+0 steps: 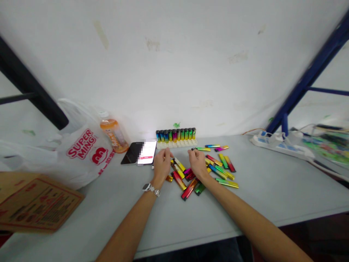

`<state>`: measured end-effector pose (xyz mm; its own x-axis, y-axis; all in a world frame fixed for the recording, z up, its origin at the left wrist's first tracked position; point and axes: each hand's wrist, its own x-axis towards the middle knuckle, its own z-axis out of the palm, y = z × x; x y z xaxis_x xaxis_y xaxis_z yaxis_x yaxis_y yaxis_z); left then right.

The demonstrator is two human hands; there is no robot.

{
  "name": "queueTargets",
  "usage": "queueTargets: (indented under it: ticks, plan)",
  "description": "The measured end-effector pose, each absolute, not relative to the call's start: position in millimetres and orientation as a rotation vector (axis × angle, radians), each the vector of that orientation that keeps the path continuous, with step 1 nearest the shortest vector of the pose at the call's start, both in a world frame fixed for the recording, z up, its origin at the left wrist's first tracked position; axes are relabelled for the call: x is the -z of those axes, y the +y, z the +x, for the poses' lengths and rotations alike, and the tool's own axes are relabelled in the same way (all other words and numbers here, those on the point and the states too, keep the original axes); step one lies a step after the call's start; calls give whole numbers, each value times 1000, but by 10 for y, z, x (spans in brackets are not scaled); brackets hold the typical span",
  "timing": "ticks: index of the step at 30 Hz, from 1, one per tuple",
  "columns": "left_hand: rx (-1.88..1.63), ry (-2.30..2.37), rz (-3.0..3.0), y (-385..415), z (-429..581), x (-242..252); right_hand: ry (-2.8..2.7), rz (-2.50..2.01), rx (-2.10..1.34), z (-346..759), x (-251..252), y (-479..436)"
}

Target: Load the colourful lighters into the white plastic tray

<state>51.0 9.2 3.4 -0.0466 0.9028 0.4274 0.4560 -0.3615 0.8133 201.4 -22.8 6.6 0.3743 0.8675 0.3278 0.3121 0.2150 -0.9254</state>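
My left hand [163,163] is closed in a pinch at the left edge of a loose pile of lighters. What its fingers hold, if anything, cannot be made out. My right hand [197,163], also with curled fingers, is over the pile's middle; its grip is hidden. A green-yellow lighter [203,149] lies just beyond its knuckles. Red, yellow, green and blue metallic lighters are scattered between and right of the hands, among them a red-gold lighter [189,189]. Behind, a row of lighters [175,135] stands upright in a white rack [178,144] against the wall.
Left of the rack lies a phone or tablet [132,153] with a lit screen. Farther left are an orange drink bottle [114,134], a white plastic bag [81,149] and a cardboard box [40,203]. A power strip [280,145] lies on the right near a blue metal post [308,76].
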Motion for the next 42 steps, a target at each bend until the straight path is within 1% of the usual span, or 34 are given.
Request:
queueTargets:
  ticks: [10,19,25,32,39,42]
  plan:
    - [-1399,1432,1855,77,510,-58,-1202,-1220,-637,2034,-50,-285]
    - [-1380,1432,1824,87,516,-46,-1156,-1251,-611,2040,16,-223]
    - [-1390,1423,1830,92,515,-43,-1211,-1263,-557,2020,-24,-244]
    - [-1381,1428,1858,88,513,-43,-1196,-1242,-604,2021,10,-232]
    - [-1391,1432,1847,82,515,-47,-1209,-1265,-561,2028,-5,-222]
    - [-1388,1427,1855,76,513,-54,-1215,-1232,-623,2021,-14,-233]
